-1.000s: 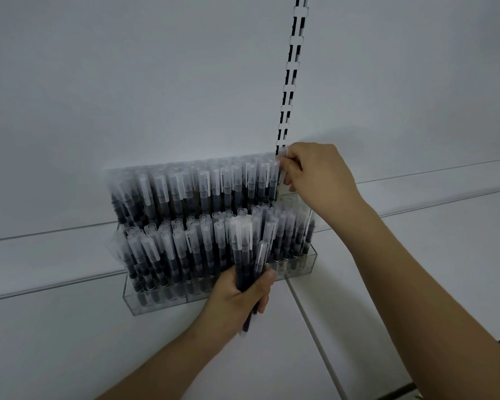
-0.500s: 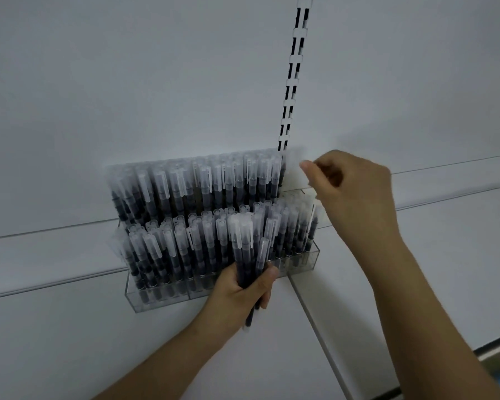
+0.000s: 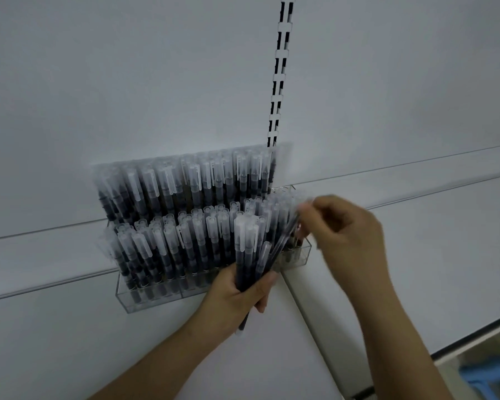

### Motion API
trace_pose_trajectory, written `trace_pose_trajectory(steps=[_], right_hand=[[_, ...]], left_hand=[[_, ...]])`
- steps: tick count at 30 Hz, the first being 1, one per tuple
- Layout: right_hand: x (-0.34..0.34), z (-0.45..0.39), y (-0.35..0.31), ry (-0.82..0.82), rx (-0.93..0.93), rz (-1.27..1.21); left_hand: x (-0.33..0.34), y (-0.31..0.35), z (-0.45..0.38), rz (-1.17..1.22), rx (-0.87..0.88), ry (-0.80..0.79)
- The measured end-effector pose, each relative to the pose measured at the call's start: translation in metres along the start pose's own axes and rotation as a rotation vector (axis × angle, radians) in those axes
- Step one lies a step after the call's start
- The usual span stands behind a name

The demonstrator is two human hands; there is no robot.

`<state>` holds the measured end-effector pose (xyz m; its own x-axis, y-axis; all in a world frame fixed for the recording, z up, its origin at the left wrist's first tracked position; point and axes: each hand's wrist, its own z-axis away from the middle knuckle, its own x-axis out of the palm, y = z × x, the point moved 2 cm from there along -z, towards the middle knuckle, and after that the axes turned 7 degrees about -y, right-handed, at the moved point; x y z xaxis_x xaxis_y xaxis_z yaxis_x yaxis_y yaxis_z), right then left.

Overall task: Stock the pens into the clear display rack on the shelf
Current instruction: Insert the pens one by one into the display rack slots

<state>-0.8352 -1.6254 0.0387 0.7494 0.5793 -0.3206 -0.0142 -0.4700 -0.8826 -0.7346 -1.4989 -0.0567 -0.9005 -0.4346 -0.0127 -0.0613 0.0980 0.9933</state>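
From the head camera, the left hand (image 3: 237, 295) has its fingers wrapped tight around a bundle of pens (image 3: 250, 252) before the nearly full clear rack (image 3: 156, 295) on the shelf (image 3: 416, 226), while the blurred right hand (image 3: 347, 235) pinches one pen (image 3: 283, 241) at the bundle's right side.

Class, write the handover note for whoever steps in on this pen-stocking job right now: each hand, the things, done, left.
Left hand: gripping a bundle of pens upright in front of the rack.
Right hand: fingers pinched at a slanted pen by the bundle's right side; blurred, so grip unclear.
Clear display rack: on the shelf, both tiers nearly full.
Done: most slots stocked.
Left: the upper tier's right end looks empty; place the bundle's pens there.
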Motion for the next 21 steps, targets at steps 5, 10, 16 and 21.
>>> trace_pose_trajectory(steps=[5,10,16,21], right_hand=[[-0.039,-0.027,-0.028,0.22,-0.13,-0.149],[-0.045,-0.051,-0.045,0.334,-0.252,-0.173],[-0.009,-0.079,-0.021,0.184,-0.221,-0.038],[0.005,-0.081,-0.011,0.08,-0.254,0.117]], left_hand=[[-0.004,-0.004,-0.002,0.01,-0.015,0.06],[-0.006,-0.005,-0.002,-0.002,-0.021,0.081],[-0.006,-0.003,-0.001,-0.01,-0.012,0.085],[-0.007,-0.002,-0.001,-0.031,-0.008,0.086]])
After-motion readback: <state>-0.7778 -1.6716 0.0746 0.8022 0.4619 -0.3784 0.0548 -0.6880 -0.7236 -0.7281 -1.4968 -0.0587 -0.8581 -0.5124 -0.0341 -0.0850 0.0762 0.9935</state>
